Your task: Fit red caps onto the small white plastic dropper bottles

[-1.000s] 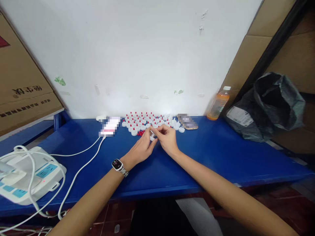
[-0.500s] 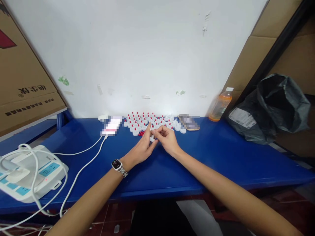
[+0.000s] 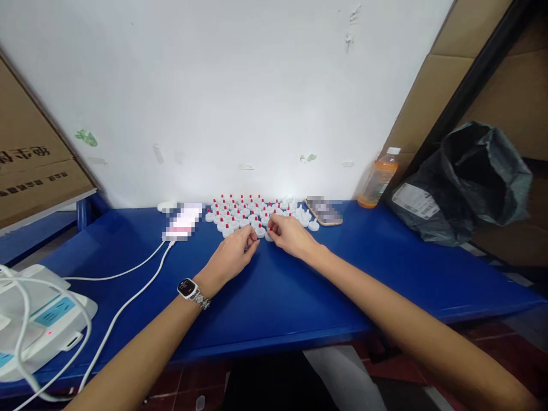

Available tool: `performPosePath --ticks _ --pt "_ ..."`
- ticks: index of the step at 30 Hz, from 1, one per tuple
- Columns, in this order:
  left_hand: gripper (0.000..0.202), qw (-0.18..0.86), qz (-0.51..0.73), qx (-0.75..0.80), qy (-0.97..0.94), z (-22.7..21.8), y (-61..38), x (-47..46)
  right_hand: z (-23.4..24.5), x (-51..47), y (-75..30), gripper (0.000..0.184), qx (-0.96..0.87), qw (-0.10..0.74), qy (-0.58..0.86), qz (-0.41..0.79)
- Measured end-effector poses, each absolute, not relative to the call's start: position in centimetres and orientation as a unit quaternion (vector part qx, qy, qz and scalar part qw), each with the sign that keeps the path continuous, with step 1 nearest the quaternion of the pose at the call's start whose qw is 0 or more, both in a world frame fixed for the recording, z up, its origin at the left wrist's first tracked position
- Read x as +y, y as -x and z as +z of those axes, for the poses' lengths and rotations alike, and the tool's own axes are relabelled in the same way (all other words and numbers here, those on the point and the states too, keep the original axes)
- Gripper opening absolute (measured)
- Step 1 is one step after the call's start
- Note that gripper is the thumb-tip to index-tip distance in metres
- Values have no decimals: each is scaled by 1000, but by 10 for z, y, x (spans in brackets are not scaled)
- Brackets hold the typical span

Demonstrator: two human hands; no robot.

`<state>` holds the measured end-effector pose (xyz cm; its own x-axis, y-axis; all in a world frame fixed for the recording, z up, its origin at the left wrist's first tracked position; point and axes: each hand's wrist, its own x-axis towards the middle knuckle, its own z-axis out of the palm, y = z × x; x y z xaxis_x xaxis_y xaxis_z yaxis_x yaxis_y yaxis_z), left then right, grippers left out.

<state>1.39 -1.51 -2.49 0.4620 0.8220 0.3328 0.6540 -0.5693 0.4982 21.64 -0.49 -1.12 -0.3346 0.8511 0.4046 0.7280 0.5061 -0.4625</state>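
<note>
Several white nozzle caps with red tips stand in a cluster along the back of the blue table. My right hand pinches the red tip of one white nozzle cap, which sits at the front of the cluster. Just left of it, a red-tipped cap stands between both hands. My left hand rests at the cluster's front edge with its fingers curled together; whatever they hold is hidden. White nozzle caps without red tips lie at the cluster's right side.
A phone with a white cable lies left of the caps, and another phone lies to the right. A power strip occupies the left front. Farther right stand an orange drink bottle and a black plastic bag.
My hands were together around a white nozzle cap; now they are apart. My right hand has set a red-tipped cap down at the cluster's front. The view has shifted slightly.
</note>
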Motion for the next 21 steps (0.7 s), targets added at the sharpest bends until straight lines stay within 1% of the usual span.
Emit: performPosePath --ticks 3,6,8,11,13,17,19,21 --pt "7 133 249 436 -854 -19 -26 -2 -11 5 -214 17 -798 304 513 88" --pt "7 122 228 432 -864 -12 -40 16 -11 8 -220 25 -784 326 519 100" --pt "7 120 227 429 -866 -9 -49 24 -10 9 -231 24 -770 354 520 104" --pt "8 105 238 429 -865 -11 -58 29 -4 20 -253 17 -740 381 549 71" --pt "9 88 248 431 -863 -13 -61 27 2 36 -267 18 -724 360 587 37" --pt "12 77 288 424 -855 -18 -60 17 10 82 -277 25 -708 255 658 -23" --pt "15 84 305 420 -851 -19 -56 11 9 102 -273 23 -702 217 678 -19" --pt "17 97 308 416 -850 -19 -52 8 7 114 -267 16 -701 204 684 -4"
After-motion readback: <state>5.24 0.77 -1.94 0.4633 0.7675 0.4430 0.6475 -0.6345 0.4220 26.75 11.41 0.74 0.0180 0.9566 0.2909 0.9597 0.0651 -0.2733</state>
